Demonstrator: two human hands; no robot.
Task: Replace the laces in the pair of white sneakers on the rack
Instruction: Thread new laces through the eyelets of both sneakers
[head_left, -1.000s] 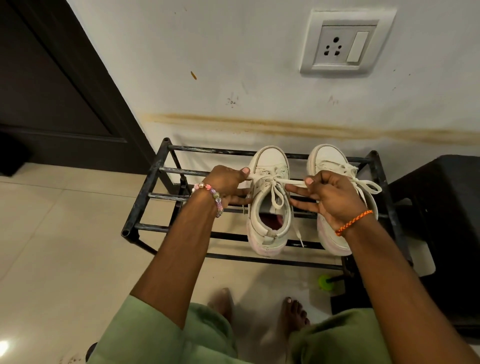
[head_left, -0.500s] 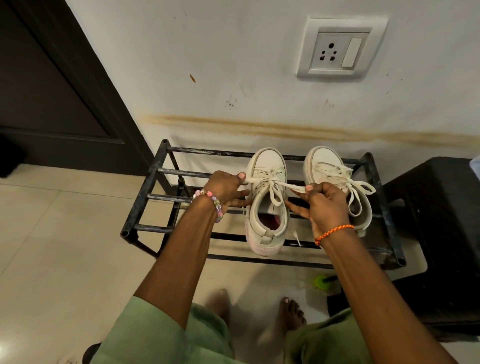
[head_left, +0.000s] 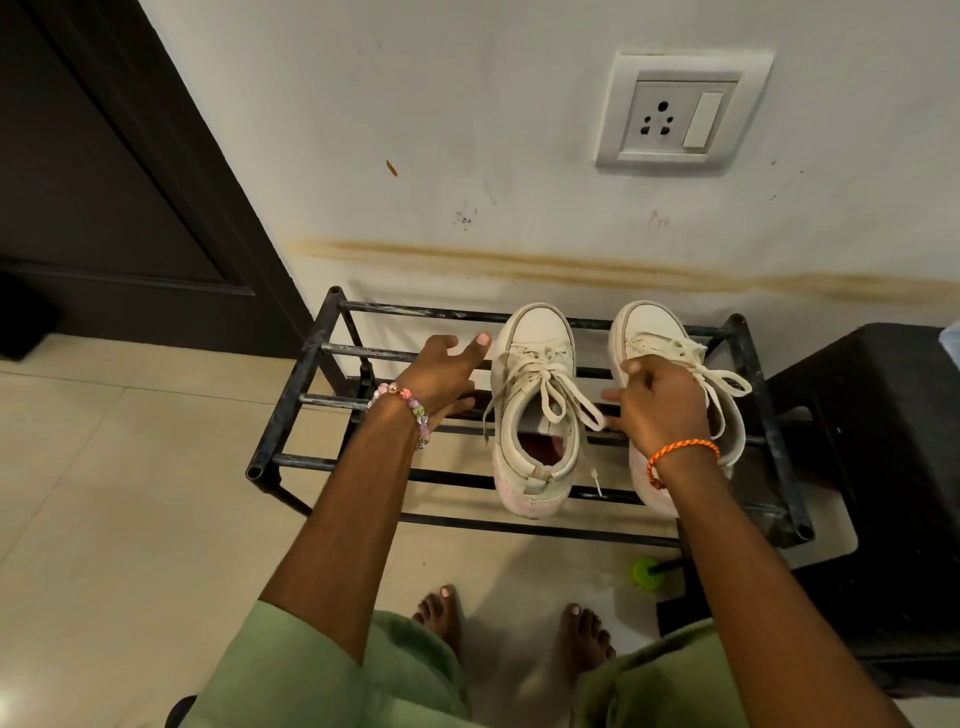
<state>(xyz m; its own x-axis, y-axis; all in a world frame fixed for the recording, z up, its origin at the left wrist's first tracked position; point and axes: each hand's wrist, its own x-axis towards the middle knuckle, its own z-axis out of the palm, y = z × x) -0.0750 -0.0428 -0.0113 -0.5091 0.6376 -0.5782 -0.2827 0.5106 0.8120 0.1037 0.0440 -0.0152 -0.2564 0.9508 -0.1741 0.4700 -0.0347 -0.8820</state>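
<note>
Left hand (head_left: 445, 378): fingers spread and relaxed, gripping nothing, just left of the left sneaker (head_left: 535, 410), over the bars of the rack (head_left: 291, 405). Beaded bracelet (head_left: 410, 408) on that wrist. Right hand (head_left: 660, 408): loosely curled, back to the camera, fingertips reaching toward the gap between the shoes; cannot tell whether anything is pinched there. Orange cord bracelet (head_left: 680, 451) on that wrist.

Left sneaker: white, toe toward the wall, resting on the top tier of the rack, its opening showing a reddish insole inside. Lace (head_left: 550, 387) still threaded through the eyelets, bow undone, loose ends trailing over both sides; one end (head_left: 597, 480) hanging down past the bars beside the heel. Right sneaker (head_left: 652, 332): also on the top tier, toe toward the wall, partly hidden behind the right hand, its lace (head_left: 724, 382) in loops draped over the outer side.

Rack: black metal, against a stained white wall with a socket plate (head_left: 675, 111). Dark door (head_left: 104, 171) at left, black stool (head_left: 883, 467) at right. Green-capped object (head_left: 645, 571) on the tiled floor under the rack. Bare feet (head_left: 441, 621) and green garment (head_left: 322, 670) below.
</note>
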